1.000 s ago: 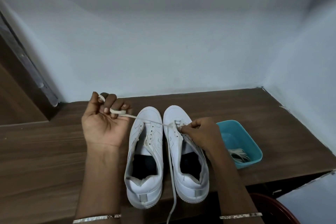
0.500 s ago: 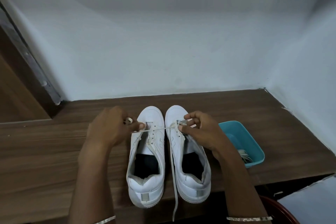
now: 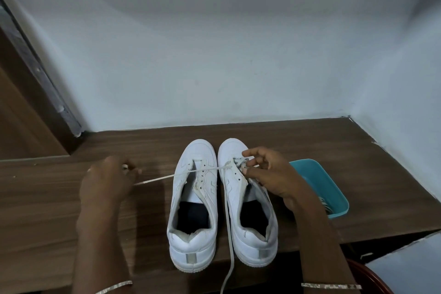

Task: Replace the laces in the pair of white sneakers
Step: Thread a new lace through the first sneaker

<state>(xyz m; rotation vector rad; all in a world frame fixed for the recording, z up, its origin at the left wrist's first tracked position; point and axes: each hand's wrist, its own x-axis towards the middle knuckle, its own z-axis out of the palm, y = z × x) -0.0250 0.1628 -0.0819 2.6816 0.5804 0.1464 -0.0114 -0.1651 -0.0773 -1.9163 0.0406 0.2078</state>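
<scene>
Surroundings: a teal plastic tub (image 3: pixel 334 186), rectangular with rounded corners, stood just right of the right hand (image 3: pixel 269 174), whose forearm covered the tub's near left corner. Striped laces (image 3: pixel 324 205) lay in it. A red rounded rim (image 3: pixel 372 279) and a white panel (image 3: pixel 410 267) sat below the table's front edge at the right. A dark door frame (image 3: pixel 43 83) ran down the left.

Task items: the left sneaker (image 3: pixel 207 188) and right sneaker (image 3: pixel 256 249), smooth white, stood side by side on the table (image 3: pixel 47 198), toes to the wall, almost touching. A flat white lace (image 3: pixel 157 178) ran taut from the left hand (image 3: pixel 108 180) across the left sneaker to the right sneaker's front eyelets. Its other length hung between the heels and over the table's front edge.

Hands: the left hand was curled around the lace end, knuckles up. The right hand pinched the lace at the eyelets between thumb and fingers. Each wrist bore a thin metal bangle.

Surfaces and room: the table was brown wood-grain laminate, closed by pale walls behind and right. Open surface lay left of the left hand.
</scene>
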